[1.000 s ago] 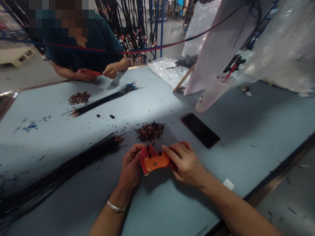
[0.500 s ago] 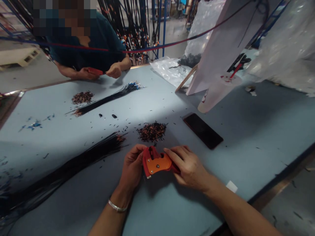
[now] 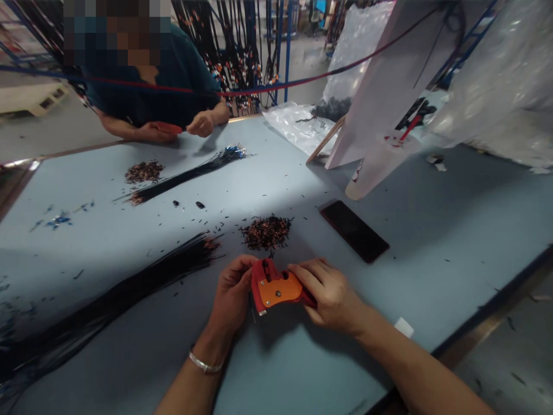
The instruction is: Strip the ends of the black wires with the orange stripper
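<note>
My right hand (image 3: 330, 294) grips a red and orange wire-stripping tool (image 3: 276, 288) just above the blue table (image 3: 432, 230). My left hand (image 3: 231, 297) is closed at the tool's left end, its fingertips pinched at the jaws; what they pinch is too small to make out. A small heap of stripped wire bits (image 3: 265, 230) lies just beyond the tool. A long bundle of black wires (image 3: 129, 288) stretches to the left of my left hand.
A dark phone (image 3: 354, 229) lies flat to the right of the heap. Across the table a person's hands (image 3: 173, 127) hold a red tool, with another wire bundle (image 3: 185, 173) and heap (image 3: 144, 171) nearby. White bags and a board (image 3: 389, 86) lean at the back right.
Both hands and the tool stay in nearly the same place; only the camera has shifted slightly.
</note>
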Demonstrator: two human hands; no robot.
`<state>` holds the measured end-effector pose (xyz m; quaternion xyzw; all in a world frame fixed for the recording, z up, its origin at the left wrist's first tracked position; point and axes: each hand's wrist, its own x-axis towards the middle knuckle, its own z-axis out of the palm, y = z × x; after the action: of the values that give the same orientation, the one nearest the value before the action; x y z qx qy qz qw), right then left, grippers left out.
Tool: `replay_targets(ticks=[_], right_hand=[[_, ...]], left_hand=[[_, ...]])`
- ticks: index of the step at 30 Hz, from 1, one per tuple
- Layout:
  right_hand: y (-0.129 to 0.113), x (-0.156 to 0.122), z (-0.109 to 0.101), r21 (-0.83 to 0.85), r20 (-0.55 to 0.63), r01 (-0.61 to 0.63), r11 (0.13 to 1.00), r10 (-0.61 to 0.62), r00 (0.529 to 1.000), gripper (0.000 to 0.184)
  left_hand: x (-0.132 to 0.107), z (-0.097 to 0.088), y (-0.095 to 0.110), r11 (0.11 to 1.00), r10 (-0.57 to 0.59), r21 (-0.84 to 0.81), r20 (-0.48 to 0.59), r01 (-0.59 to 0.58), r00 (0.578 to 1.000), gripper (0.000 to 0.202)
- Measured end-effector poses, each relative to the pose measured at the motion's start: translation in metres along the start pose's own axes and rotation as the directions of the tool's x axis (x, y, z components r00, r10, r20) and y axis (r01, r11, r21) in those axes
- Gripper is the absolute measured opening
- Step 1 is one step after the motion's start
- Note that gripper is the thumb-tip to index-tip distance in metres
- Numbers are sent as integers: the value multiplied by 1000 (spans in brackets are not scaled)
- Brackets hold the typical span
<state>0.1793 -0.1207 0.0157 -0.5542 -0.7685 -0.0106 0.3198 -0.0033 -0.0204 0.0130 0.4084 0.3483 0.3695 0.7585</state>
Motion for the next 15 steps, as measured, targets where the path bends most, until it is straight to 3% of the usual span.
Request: replay_targets(ticks=[8,12,15], right_hand=[[1,-1,2,55,-29,3,998,-2,1000,37],[-4,2,-3,247,26,-119,962,116,993,42],[-8,4,-15,453,141,-303,838,268,953,38]], left_hand=[[0,2,0,1000,-8,-4,-8,8,1000,32],[2,1,-1,1000,9,14,-86,-8,996,30],[3,-2,-1,991,102,105,-168,-85,981,24]])
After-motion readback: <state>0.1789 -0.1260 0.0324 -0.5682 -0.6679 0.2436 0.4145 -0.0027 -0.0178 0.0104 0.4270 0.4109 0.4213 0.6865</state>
